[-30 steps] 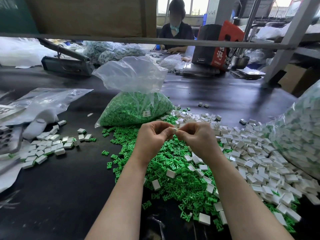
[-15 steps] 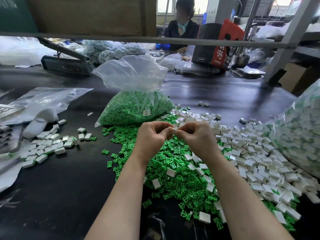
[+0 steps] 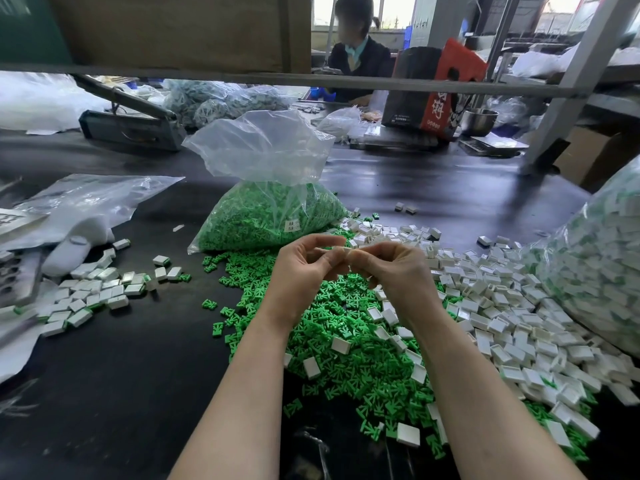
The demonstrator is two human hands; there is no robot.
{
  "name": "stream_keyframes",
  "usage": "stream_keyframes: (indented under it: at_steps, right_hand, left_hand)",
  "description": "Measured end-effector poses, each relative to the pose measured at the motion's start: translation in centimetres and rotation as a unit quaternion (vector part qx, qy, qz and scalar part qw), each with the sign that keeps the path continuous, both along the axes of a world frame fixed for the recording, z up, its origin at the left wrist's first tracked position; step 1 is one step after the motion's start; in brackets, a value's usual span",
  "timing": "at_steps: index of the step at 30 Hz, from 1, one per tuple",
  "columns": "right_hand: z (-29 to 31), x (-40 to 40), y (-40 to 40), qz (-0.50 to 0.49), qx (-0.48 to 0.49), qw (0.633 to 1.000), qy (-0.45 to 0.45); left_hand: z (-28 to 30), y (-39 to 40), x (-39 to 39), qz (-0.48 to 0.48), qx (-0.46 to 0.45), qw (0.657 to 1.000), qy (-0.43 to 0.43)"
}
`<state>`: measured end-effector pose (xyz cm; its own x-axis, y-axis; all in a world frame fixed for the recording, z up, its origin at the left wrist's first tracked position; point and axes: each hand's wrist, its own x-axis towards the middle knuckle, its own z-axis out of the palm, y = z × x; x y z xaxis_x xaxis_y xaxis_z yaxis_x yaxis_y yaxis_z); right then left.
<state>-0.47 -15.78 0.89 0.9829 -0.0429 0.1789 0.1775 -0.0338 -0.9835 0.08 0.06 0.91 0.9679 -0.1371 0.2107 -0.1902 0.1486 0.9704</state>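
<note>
Left hand point(image 3: 304, 271), right hand point(image 3: 394, 271), fingers curled, tips meeting, both pinching small white part point(image 3: 346, 253), over green pieces point(image 3: 346, 341)

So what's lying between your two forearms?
Loose green pieces heaped on the dark table, with a few white caps among them; the head view shows it.
</note>
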Motion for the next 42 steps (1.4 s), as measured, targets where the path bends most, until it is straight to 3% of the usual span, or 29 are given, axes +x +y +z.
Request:
stream_keyframes:
  at_steps: [9,17,25,32,42]
  right_hand:
    - [0.7,0.2,0.0,0.022,0.115,0.991,0.061]
    - [0.9,0.1,0.0,0.117,0.063,0.973,0.187]
    - [0.6,0.4,0.1,0.166,0.158,0.958,0.174]
    - [0.5,0.3,0.1,0.171,0.118,0.965,0.160]
    - [0.7,0.2,0.0,0.182,0.108,0.964,0.162]
  left_hand:
    - [0.0,-0.6,0.1,0.028,0.021,0.999,0.000]
    - [0.0,-1.3,-0.1,0.021,-0.015,1.000,0.001]
    - [0.3,-1.5,0.0,0.031,0.011,0.999,0.018]
    - [0.2,-1.6,0.1,0.058,0.054,0.997,0.016]
    - [0.5,-2.0,0.1,0.054,0.045,0.997,0.025]
